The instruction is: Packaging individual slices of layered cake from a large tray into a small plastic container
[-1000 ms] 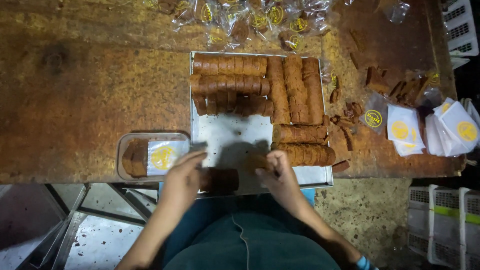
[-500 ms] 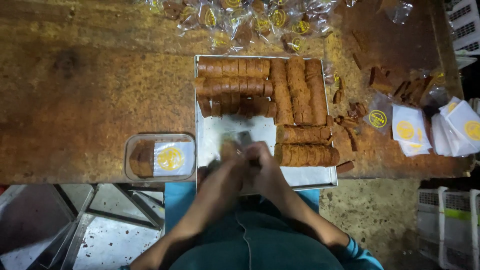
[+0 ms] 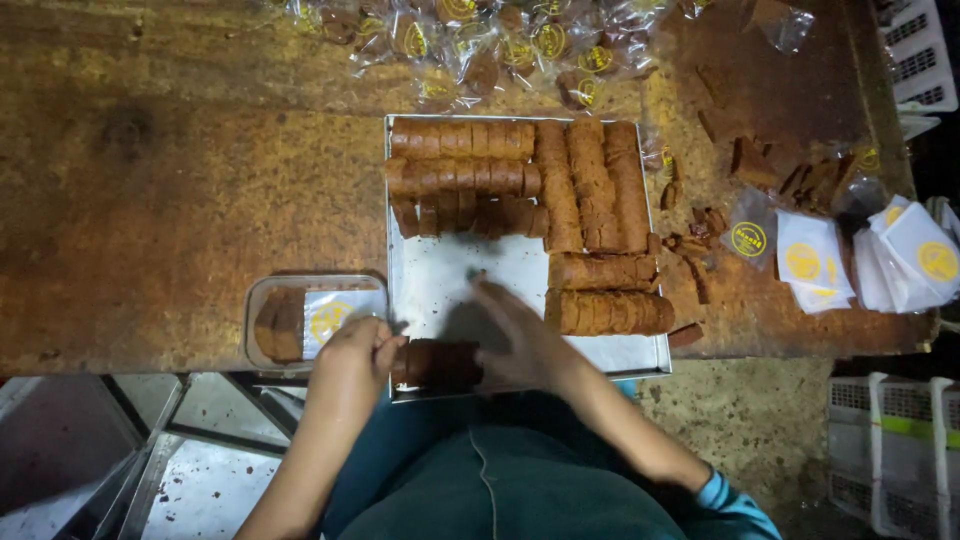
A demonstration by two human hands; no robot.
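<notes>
The metal tray [image 3: 440, 285] lies on a rust-brown table [image 3: 180, 200] and serves as the reference point. At the tray's near edge sits a short roll of stacked brown cookies [image 3: 440, 362], lying on its side.

Left hand [image 3: 352, 352]: positioned at the tray's near-left corner, fingers curled, fingertips touching the left end of the roll. How firmly it grips cannot be told.

Right hand [image 3: 515, 335]: resting over the bare centre of the tray, fingers extended and loosely spread, palm down, its near side against the right end of the roll. Whether it closes on the roll cannot be told.

Across the far half of the tray lie long rows of brown cookies [image 3: 470, 175], some set lengthwise, some crosswise; two more rows [image 3: 605, 295] lie along the tray's right side.

Just left of the tray stands a clear plastic container [image 3: 262, 300] holding a few cookies and a white packet with a yellow round mark [image 3: 335, 318].

Beyond the tray's far edge lies a heap of clear-wrapped cookies [image 3: 480, 45]. Well to the tray's right lie white packets [image 3: 815, 260] and broken brown pieces [image 3: 790, 175].
</notes>
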